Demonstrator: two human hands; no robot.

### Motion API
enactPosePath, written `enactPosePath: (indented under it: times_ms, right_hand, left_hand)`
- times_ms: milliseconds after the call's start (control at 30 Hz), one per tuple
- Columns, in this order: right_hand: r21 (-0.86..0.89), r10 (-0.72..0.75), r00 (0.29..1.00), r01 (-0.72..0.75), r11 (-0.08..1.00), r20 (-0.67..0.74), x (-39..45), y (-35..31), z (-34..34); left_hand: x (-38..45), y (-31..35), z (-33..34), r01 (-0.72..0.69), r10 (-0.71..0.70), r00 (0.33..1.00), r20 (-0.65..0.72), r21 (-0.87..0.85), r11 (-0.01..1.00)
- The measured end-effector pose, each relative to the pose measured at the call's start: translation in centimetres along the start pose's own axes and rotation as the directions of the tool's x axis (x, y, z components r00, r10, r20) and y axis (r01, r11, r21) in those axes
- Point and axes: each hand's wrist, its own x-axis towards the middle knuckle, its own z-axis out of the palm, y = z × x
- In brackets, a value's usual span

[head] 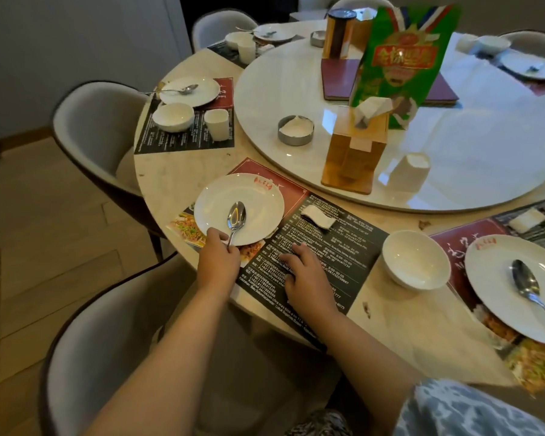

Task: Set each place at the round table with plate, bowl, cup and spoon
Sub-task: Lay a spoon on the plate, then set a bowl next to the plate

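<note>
A white plate (230,199) lies on the dark paper placemat (334,247) at the near place. A metal spoon (236,217) rests in it, bowl end up. My left hand (217,258) pinches the spoon's handle at the plate's near rim. My right hand (306,272) rests flat on the placemat, fingers spread. A white bowl (416,259) sits on the bare tabletop to the right of this mat. A white cup (409,173) lies tipped on the turntable (296,77). The right-hand place has a plate (491,272) with a spoon (529,291).
The left place holds a plate (202,89), bowl (172,116) and cup (217,124). On the turntable stand a wooden tissue box (353,152), a green sign (403,58), a metal dish (295,129). Grey chairs (98,127) ring the table; one (107,341) is beneath my arms.
</note>
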Motion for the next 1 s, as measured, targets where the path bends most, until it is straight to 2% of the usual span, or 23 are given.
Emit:
enactPosePath:
  times_ms: [300, 400, 467, 567, 633, 767, 900, 1000]
  right_hand:
    - [0.029, 0.016, 1.000, -0.016, 0.999, 0.017, -0.1, -0.4, -0.1]
    - [0.066, 0.027, 1.000, -0.026, 0.998, -0.012, -1.0, -0.7, -0.6]
    - [0.082, 0.041, 0.998, -0.037, 0.996, -0.042, -1.9, -0.9, -1.1]
    - [0.093, 0.071, 0.991, -0.061, 0.994, -0.110, -3.2, -1.0, -2.0]
    - [0.083, 0.079, 0.981, -0.065, 0.994, -0.179, -3.9, -0.6, -2.8]
    - [0.041, 0.116, 0.927, -0.109, 0.993, -0.357, -4.6, 1.4, -5.3]
    - [-0.002, 0.208, 0.850, -0.240, 0.971, -0.484, -4.8, 4.5, -8.9]
    - [-0.069, 0.281, 0.840, -0.350, 0.934, -0.465, -5.1, 7.3, -11.3]
  left_hand:
    - [-0.4, -1.0, -0.5, -0.050, 0.049, 0.997, 0.061, 0.013, 0.999]
    - [-1.6, -0.8, -1.1, -0.132, 0.145, 0.989, -0.040, 0.241, 0.961]
    - [-2.7, -0.4, -1.2, -0.184, 0.216, 0.974, -0.070, 0.317, 0.931]
    - [-4.1, 0.8, -0.6, -0.281, 0.290, 0.957, -0.006, 0.226, 0.933]
    - [-5.1, 1.9, 0.3, -0.332, 0.328, 0.943, 0.054, 0.091, 0.939]
    - [-7.2, 5.1, 2.6, -0.378, 0.394, 0.902, 0.179, -0.116, 0.918]
    - [-8.9, 8.4, 5.5, -0.337, 0.381, 0.874, 0.300, -0.189, 0.922]
    - [-9.4, 10.6, 8.5, -0.296, 0.350, 0.863, 0.365, -0.197, 0.935]
